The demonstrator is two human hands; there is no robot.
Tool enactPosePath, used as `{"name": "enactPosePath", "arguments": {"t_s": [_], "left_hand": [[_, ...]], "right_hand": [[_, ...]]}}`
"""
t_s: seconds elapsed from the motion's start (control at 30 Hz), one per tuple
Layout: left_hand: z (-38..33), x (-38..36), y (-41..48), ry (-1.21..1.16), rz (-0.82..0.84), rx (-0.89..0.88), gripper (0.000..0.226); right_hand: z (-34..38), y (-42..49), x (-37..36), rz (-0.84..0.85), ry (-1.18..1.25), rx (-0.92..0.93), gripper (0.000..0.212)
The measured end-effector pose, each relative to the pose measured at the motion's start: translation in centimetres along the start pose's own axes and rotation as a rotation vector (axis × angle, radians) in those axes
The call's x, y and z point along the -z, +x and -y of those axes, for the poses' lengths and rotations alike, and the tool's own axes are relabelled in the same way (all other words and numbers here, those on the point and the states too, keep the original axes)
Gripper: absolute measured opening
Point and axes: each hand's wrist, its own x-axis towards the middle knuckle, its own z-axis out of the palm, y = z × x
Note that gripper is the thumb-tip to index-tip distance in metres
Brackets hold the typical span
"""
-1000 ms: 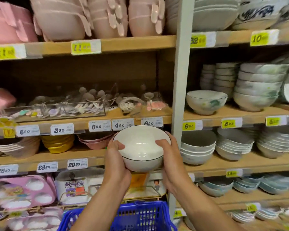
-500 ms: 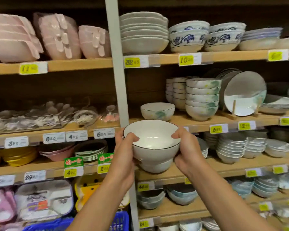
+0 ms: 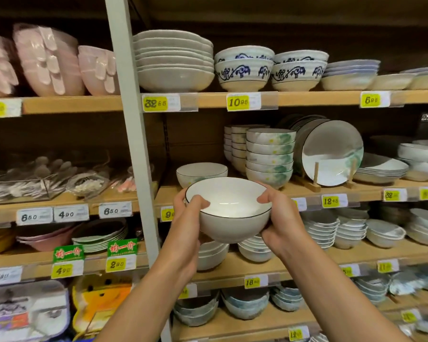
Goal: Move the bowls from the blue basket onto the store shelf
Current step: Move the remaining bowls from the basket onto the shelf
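Observation:
I hold a white bowl (image 3: 229, 213) with a thin dark rim in both hands, upright, in front of the wooden store shelf (image 3: 307, 190). My left hand (image 3: 187, 218) grips its left side with the thumb over the rim. My right hand (image 3: 279, 218) grips its right side the same way. Just behind it, a matching single bowl (image 3: 200, 170) stands on the shelf, to the left of a stack of green-patterned bowls (image 3: 269, 156). The blue basket is out of view.
A grey upright post (image 3: 131, 134) divides the shelving. A large plate (image 3: 329, 154) leans on a wooden stand to the right of the stack. Shelves above and below carry more stacked bowls and plates. Yellow price tags (image 3: 237, 102) line the shelf edges.
My view has swung to the right and the blue basket has left the frame. The bowl in both hands has risen from the lower shelf level to the shelf with the single matching bowl.

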Motion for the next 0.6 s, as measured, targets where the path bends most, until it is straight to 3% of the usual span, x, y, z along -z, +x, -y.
{"name": "enactPosePath", "arguments": {"t_s": [0.2, 0.4, 0.6], "left_hand": [[0.6, -0.9, 2.9, 0.036, 0.040, -0.125, 0.060], [1.1, -2.2, 5.3, 0.029, 0.020, -0.221, 0.087], [2.4, -3.5, 6.3, 0.068, 0.018, -0.447, 0.121]], "right_hand": [[0.9, 3.4, -0.7, -0.012, 0.001, 0.021, 0.050], [2.2, 6.9, -1.6, 0.016, 0.027, 0.017, 0.045], [2.5, 8.7, -2.6, 0.118, 0.108, 0.053, 0.047]]}}
